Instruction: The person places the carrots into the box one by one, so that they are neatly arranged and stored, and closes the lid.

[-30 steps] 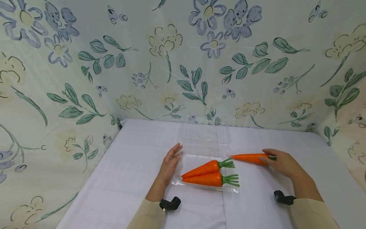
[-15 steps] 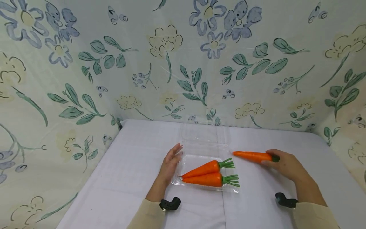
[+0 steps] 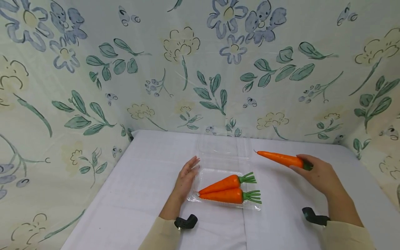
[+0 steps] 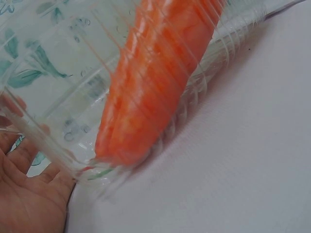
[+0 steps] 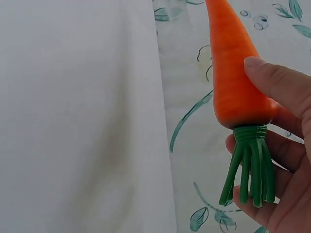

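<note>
Two orange carrots point(image 3: 223, 190) with green tops lie side by side in a clear plastic box point(image 3: 206, 175). Their tops stick out over its right edge. My left hand point(image 3: 186, 178) rests against the box's left side with fingers extended; in the left wrist view the fingers point(image 4: 22, 155) show behind the clear wall. A third carrot point(image 3: 278, 158) is held above the table by my right hand point(image 3: 320, 173), tip pointing left. In the right wrist view the thumb point(image 5: 277, 80) presses on the carrot point(image 5: 238, 87) near its thick end, with the green stalks point(image 5: 250, 165) over the other fingers.
The box's clear lid point(image 3: 223, 147) lies folded back behind it. A white cloth point(image 3: 140, 201) covers the table, which ends at a floral curtain point(image 3: 187, 69) at the back and sides.
My right hand has lifted the third carrot off the table and drawn it slightly to the right. The left hand and the box with its two carrots stay put.
</note>
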Demonstrator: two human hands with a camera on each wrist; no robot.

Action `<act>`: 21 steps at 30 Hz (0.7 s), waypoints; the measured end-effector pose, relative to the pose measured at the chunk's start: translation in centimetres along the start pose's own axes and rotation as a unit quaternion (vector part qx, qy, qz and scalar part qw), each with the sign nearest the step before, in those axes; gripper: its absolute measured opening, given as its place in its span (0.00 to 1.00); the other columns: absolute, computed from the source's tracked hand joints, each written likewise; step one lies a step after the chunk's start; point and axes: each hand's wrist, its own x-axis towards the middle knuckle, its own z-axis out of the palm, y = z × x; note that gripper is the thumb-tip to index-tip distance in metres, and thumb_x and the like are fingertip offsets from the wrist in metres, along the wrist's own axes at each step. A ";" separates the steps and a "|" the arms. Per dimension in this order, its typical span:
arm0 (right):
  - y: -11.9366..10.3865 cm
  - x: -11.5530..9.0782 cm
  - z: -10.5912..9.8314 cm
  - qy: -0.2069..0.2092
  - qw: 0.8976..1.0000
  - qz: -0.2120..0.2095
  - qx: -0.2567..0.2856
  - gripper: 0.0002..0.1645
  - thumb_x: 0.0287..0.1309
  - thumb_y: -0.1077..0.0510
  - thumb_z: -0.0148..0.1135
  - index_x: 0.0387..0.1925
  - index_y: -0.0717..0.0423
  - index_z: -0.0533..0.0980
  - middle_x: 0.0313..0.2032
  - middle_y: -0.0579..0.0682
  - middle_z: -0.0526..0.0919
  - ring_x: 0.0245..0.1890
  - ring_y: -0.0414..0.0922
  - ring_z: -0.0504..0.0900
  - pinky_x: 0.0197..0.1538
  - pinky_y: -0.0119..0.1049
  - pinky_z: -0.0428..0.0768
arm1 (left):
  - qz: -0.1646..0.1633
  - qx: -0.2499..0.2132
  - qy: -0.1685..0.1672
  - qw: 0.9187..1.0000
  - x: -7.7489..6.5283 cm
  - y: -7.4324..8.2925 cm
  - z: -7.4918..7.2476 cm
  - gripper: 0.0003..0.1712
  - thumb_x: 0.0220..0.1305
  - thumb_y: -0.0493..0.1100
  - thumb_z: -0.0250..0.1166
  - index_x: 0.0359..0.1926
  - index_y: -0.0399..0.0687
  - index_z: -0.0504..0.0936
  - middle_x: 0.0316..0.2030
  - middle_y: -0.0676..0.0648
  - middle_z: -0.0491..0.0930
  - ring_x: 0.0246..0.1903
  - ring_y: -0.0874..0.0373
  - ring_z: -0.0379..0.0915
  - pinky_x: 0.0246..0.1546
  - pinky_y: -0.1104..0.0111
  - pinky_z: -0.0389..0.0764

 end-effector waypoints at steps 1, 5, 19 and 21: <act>-0.6 -0.2 0.1 0.005 1.000 -0.009 0.005 0.52 0.61 0.31 0.65 0.73 0.61 0.65 0.65 0.72 0.69 0.54 0.66 0.68 0.53 0.68 0.76 | -0.002 -0.002 0.000 1.000 0.0 0.0 0.0 0.32 0.76 0.42 0.50 0.78 0.55 0.61 0.76 0.50 0.66 0.77 0.46 0.57 0.78 0.41 0.54; -3.5 -0.8 0.6 0.014 0.998 -0.060 0.011 0.47 0.62 0.38 0.68 0.71 0.62 0.67 0.63 0.71 0.72 0.54 0.66 0.71 0.55 0.67 0.78 | -0.001 -0.004 -0.001 1.000 0.0 0.0 0.0 0.32 0.76 0.42 0.50 0.78 0.54 0.61 0.76 0.50 0.66 0.78 0.45 0.57 0.78 0.41 0.54; -11.7 -0.9 3.0 -0.052 0.979 -0.195 0.009 0.36 0.60 0.49 0.73 0.66 0.59 0.75 0.60 0.61 0.82 0.55 0.57 0.82 0.60 0.58 0.82 | -0.001 -0.029 -0.006 1.000 0.1 0.2 0.0 0.32 0.75 0.39 0.50 0.78 0.49 0.60 0.76 0.46 0.66 0.79 0.44 0.51 0.78 0.38 0.50; -12.4 -0.7 3.4 -0.062 0.977 -0.205 0.003 0.34 0.60 0.50 0.73 0.65 0.59 0.75 0.59 0.60 0.83 0.54 0.55 0.83 0.59 0.57 0.83 | -0.004 -0.021 -0.006 1.000 0.1 0.2 -0.1 0.32 0.75 0.40 0.50 0.78 0.51 0.60 0.76 0.48 0.66 0.79 0.44 0.52 0.78 0.38 0.51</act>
